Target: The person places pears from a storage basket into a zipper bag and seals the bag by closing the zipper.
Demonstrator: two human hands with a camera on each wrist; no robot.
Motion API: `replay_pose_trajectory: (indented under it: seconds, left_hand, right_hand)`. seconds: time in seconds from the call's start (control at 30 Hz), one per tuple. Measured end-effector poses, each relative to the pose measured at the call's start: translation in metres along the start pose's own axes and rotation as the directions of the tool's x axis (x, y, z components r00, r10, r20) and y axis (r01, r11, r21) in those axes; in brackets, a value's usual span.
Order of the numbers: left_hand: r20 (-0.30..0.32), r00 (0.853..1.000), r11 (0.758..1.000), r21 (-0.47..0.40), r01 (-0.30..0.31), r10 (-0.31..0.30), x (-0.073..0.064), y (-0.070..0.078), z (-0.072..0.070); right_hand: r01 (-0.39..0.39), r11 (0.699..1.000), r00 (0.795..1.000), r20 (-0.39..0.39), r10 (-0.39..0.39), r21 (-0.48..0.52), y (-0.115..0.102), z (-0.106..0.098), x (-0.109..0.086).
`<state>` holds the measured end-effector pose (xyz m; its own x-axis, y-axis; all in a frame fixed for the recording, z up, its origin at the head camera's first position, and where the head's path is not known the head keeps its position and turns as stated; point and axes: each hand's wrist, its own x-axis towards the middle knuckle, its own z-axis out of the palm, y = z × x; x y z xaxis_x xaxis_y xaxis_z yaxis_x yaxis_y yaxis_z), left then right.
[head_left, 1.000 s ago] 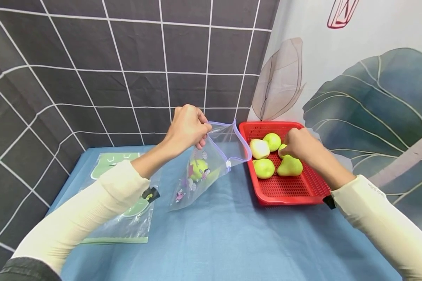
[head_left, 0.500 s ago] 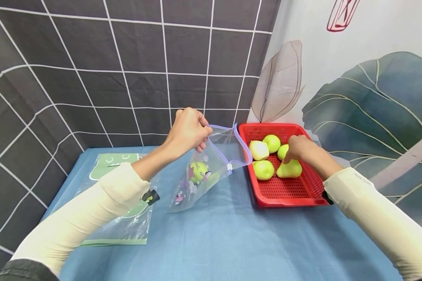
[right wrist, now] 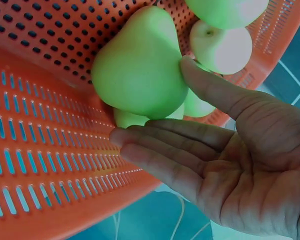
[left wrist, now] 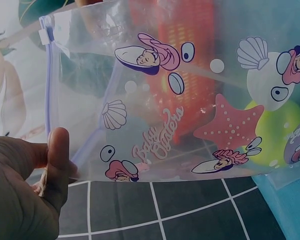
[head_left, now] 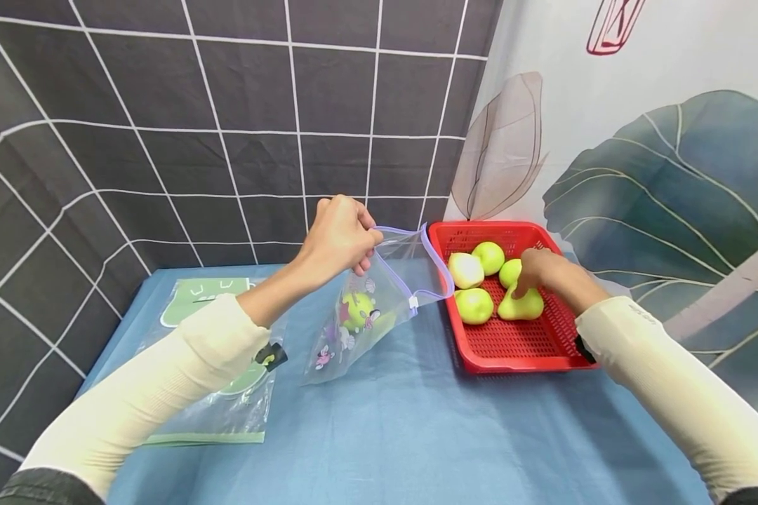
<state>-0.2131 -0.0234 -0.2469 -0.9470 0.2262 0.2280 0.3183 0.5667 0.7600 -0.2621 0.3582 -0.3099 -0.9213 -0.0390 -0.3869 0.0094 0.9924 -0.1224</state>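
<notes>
At the zip rim of a clear zip bag (head_left: pixel 379 301), my left hand (head_left: pixel 343 235) pinches the plastic between thumb and fingers. Purple edging and a white slider mark the bag's mouth, which gapes toward the basket. A green fruit (left wrist: pixel 275 130) shows through the printed side in the left wrist view. My right hand (head_left: pixel 546 273) is down in the red basket (head_left: pixel 518 362) at a green pear (right wrist: pixel 140 65). In the right wrist view its fingers lie nearly straight along the pear's side, and the thumb tip is at the pear's edge.
Several other green fruits, such as a round one (head_left: pixel 474 306) and a paler one (head_left: pixel 465 270), sit in the basket beside the pear. A flat clear bag with green print (head_left: pixel 240 414) lies on the blue cloth (head_left: pixel 379 435) at left. A gridded dark curtain (head_left: pixel 246 91) hangs behind.
My right hand has shifted slightly over the basket, from the round fruit at the back toward the pear. The left hand and the bag stay almost where they were.
</notes>
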Motion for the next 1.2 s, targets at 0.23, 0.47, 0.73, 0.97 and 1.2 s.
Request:
replay_pose_trajectory:
  seconds: [0.23, 0.47, 0.73, 0.97, 1.2]
  left_hand:
    - [0.001, 1.000, 1.000, 0.007, 0.001, -0.001, -0.001, 0.000, 0.000]
    - [0.009, 1.000, 1.000, 0.011, -0.009, 0.008, -0.002, -0.002, 0.000]
    - [0.020, 1.000, 1.000, -0.006, -0.014, 0.014, -0.002, -0.001, 0.000]
    - [0.021, 1.000, 1.000, 0.003, 0.002, -0.002, -0.002, -0.001, 0.000]
    - [0.017, 1.000, 1.000, 0.005, 0.003, -0.003, -0.002, -0.002, 0.000]
  right_hand:
    - [0.030, 0.999, 0.998, 0.060, -0.030, 0.012, 0.010, 0.001, 0.019]
    - [0.010, 0.999, 1.000, -0.010, -0.011, -0.031, -0.009, -0.006, -0.007]
    - [0.031, 0.997, 0.996, -0.086, -0.037, -0.067, -0.012, -0.018, -0.018]
    - [0.025, 0.998, 0.985, -0.169, -0.035, -0.059, -0.018, -0.035, -0.027]
    - [0.108, 0.994, 0.949, -0.297, -0.102, 0.003, -0.029, -0.049, -0.037]
